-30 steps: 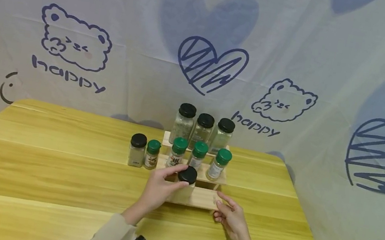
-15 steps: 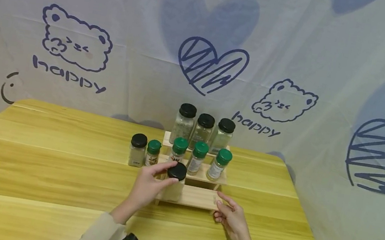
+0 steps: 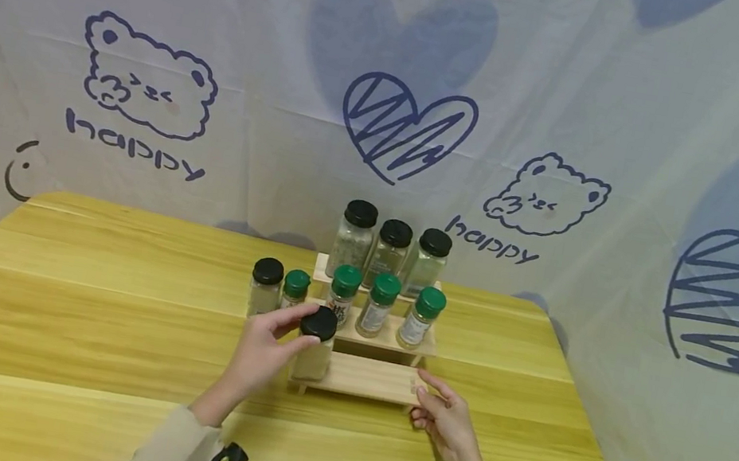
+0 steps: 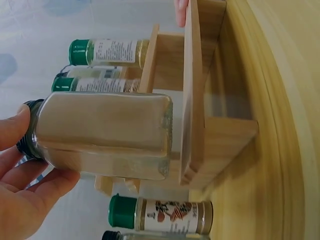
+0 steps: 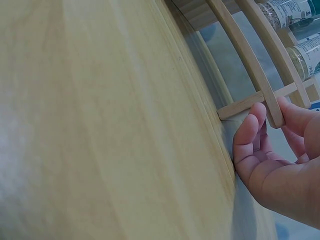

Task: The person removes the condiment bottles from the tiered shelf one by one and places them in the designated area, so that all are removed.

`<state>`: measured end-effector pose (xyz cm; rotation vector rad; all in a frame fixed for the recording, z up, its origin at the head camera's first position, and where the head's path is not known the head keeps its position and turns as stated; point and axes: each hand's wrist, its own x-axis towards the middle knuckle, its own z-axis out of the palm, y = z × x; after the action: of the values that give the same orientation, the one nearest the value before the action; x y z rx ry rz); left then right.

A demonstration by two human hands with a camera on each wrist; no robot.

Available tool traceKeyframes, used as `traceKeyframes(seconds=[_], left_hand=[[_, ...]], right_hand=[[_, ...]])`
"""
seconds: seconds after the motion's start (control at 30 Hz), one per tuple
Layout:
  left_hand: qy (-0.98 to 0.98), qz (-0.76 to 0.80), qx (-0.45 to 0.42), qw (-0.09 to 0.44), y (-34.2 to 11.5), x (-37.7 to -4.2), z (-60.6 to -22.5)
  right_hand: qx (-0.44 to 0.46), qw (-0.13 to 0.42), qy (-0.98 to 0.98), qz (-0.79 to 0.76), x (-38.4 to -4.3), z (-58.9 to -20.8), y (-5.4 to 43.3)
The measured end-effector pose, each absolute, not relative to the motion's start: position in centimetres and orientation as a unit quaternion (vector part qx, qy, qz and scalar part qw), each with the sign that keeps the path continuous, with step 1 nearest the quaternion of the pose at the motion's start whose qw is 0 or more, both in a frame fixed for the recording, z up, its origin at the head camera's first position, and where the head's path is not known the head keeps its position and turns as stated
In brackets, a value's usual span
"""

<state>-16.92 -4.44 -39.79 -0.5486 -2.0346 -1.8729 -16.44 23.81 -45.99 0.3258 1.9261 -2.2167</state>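
Observation:
My left hand (image 3: pixel 259 350) grips a square glass spice jar (image 3: pixel 313 359) by its black cap and neck. Pale beige powder fills much of the jar in the left wrist view. It is upright over the left end of the lowest step of a wooden tiered spice rack (image 3: pixel 375 379). A narrow gap seems to separate its base from the board (image 4: pixel 192 105). At the other end of that step, my right hand (image 3: pixel 448 420) holds the board's right end between thumb and fingers, plainest in the right wrist view.
Three green-capped spice bottles (image 3: pixel 374 316) stand on the middle step. Three taller black-capped jars (image 3: pixel 386 261) occupy the top one. Left of the rack, a black-capped jar (image 3: pixel 263 296) and a green-capped bottle (image 4: pixel 172 216) stand on the wooden table (image 3: pixel 106 334). A printed cloth (image 3: pixel 270 126) hangs behind.
My left hand has carried the black-capped jar leftward along the lowest step, from left of its middle to its left end. My right hand has stayed at the board's right end.

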Motion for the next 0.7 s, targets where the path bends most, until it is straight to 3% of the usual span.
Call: traceKeyframes(seconds=[0.7], left_hand=[[-0.714, -0.64, -0.202, 0.198, -7.9, -17.1, -40.3]], right_hand=[[0.109, 0.088, 0.651, -0.746, -16.5, -46.2, 23.9]])
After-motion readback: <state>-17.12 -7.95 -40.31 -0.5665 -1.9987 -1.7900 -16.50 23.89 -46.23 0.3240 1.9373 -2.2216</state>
